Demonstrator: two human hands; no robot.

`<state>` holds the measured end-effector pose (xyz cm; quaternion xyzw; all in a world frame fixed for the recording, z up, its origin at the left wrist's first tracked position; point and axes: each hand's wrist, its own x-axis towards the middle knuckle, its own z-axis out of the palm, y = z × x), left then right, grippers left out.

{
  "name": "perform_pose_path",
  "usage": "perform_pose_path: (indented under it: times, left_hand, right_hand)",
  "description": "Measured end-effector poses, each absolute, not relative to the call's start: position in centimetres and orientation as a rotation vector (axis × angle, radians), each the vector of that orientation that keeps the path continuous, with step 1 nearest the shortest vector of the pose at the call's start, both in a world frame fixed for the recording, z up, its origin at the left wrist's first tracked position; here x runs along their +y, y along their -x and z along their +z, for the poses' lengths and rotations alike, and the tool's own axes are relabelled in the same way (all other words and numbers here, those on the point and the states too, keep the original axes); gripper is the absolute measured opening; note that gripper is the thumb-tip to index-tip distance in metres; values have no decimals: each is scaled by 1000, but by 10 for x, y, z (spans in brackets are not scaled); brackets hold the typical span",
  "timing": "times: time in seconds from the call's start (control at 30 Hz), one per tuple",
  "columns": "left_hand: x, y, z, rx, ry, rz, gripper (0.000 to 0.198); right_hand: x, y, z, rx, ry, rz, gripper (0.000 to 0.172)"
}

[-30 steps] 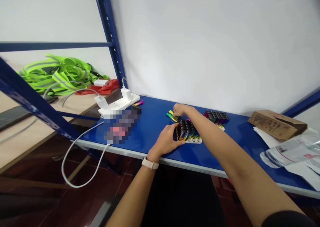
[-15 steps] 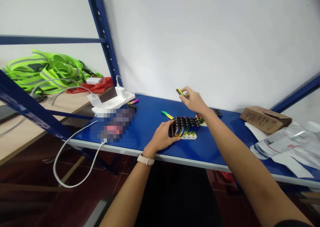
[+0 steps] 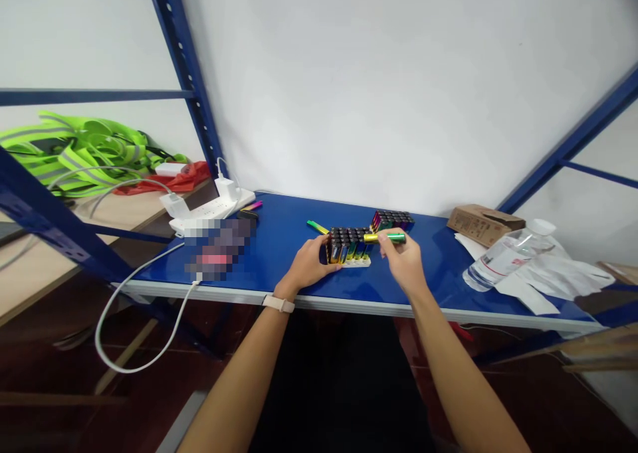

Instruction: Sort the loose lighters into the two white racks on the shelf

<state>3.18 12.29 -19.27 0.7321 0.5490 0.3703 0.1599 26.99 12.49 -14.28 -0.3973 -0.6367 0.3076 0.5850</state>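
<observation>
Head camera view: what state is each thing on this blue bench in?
Right hand: pinching a lighter.
Held lighter: level, lifted.
Left hand: pressed against the front lighters.
Front lighters: upright in a white holder.
Rear lighters: upright, packed together.
Loose lighter: lying flat.
Power strip: chargers plugged in.
Water bottle: on its side, capped.

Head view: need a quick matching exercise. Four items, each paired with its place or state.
Items:
1. Right hand
2. Left hand
3. Plastic water bottle
4. White power strip

Places or states:
A. Lying on its side at the right end of the table
B. Holding plugged-in white chargers, at the table's left end
C. Pinching a metallic green-and-gold lighter
D. Against the lighters standing in a white holder

Pairs: 1-C, 2-D, 3-A, 4-B
</observation>
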Motion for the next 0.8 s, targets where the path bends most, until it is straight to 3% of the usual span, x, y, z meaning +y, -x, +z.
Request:
perform_pose_path:
  times: [0.33,0.47,0.8]
  left_hand:
    - [124,-31,-193,1572,-2101,1069,78]
    - [124,-31,-194,1574,-2105,1074,77]
    - [124,-32,-194,1571,-2117,1076,77]
  right_hand:
    - [111,-265,-178,-1528,873,1157,39]
    - [113,-261,-187,-1601,825,1141,34]
    - [114,-251,-198,-1439,750,1393,45]
